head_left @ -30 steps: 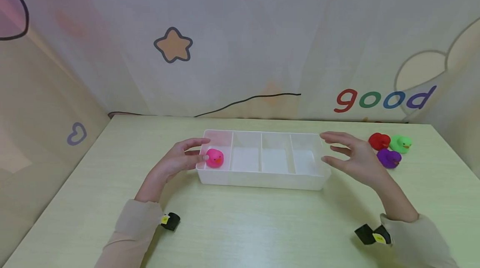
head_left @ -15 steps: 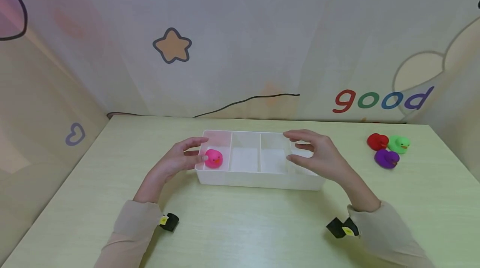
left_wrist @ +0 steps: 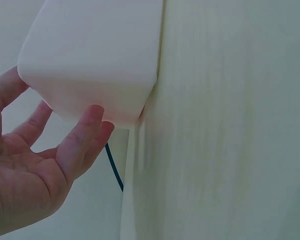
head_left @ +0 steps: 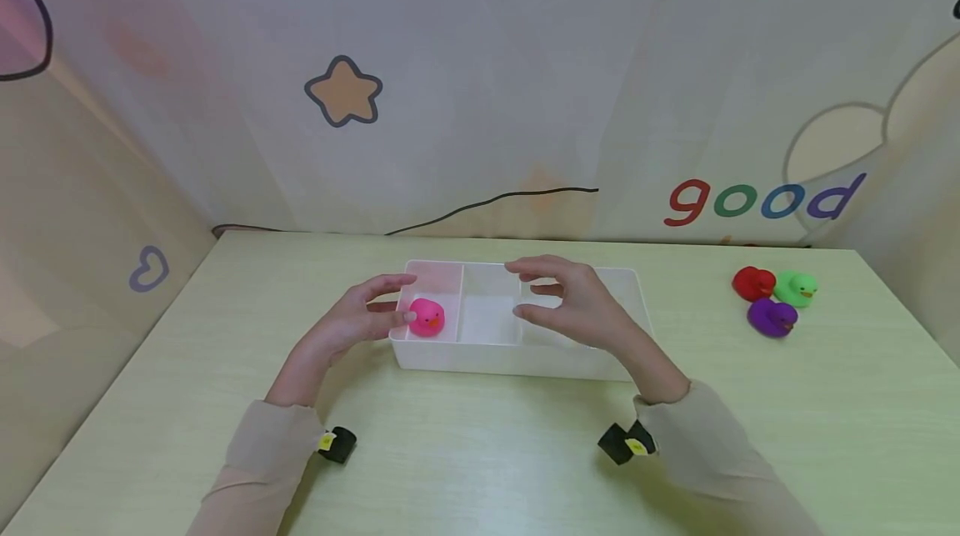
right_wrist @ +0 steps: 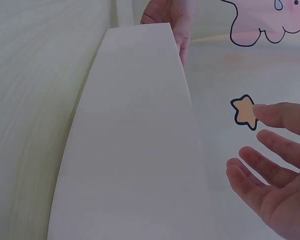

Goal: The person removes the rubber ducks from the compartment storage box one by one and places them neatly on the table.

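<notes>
A white divided storage box point(head_left: 510, 358) sits on the table. In its leftmost compartment lies a pink rubber duck point(head_left: 427, 318). My left hand point(head_left: 362, 309) holds the box's left end, thumb over the rim beside the duck; in the left wrist view other fingers point(left_wrist: 90, 117) lie against the outer end wall. Over the box's middle compartments is my right hand point(head_left: 573, 298), its fingers and thumb spread apart with nothing between them. The right wrist view shows that hand point(right_wrist: 275, 170) beside the box's long wall point(right_wrist: 130, 140). Part of the right-hand compartments is hidden under the right hand.
On the right of the table point(head_left: 480, 453) stand a red duck point(head_left: 752, 283), a green duck point(head_left: 797, 288) and a purple duck point(head_left: 772, 318), close together. A printed cloth backdrop point(head_left: 480, 86) rises behind the table's far edge.
My right hand has moved left from the box's right end to over its middle, keeping its spread shape. The left hand, box and ducks stay in place.
</notes>
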Motion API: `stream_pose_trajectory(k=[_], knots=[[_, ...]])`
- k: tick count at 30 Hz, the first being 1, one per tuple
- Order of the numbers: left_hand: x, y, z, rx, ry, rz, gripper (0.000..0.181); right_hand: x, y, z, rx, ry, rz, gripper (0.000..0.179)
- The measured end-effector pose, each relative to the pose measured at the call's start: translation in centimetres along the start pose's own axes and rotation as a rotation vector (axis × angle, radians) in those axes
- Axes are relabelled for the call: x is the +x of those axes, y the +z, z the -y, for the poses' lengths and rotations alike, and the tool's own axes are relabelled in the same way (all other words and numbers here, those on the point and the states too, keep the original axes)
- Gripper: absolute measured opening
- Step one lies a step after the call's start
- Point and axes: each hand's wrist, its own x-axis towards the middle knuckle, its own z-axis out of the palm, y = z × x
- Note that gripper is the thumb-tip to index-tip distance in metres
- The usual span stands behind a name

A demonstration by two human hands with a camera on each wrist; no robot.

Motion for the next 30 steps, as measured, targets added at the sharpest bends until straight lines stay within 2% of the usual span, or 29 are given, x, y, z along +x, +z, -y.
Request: stream_pose_trajectory(k=[12,22,30], knots=[[0.1,-0.1,0.2,-0.054,-0.012,0.028,0.058,2.6,3.4,0.4,0.017,0.064,0.087,0.046],[0.0,-0.1,0.1,-0.057,-0.011,0.037,0.058,4.4,5.6,0.2,-0.024,0.052,0.145,0.044],[0.0,-0.2,0.1,-0.066,-0.003,0.044,0.058,5.7,6.9,0.2,-0.107,0.04,0.173,0.04]])
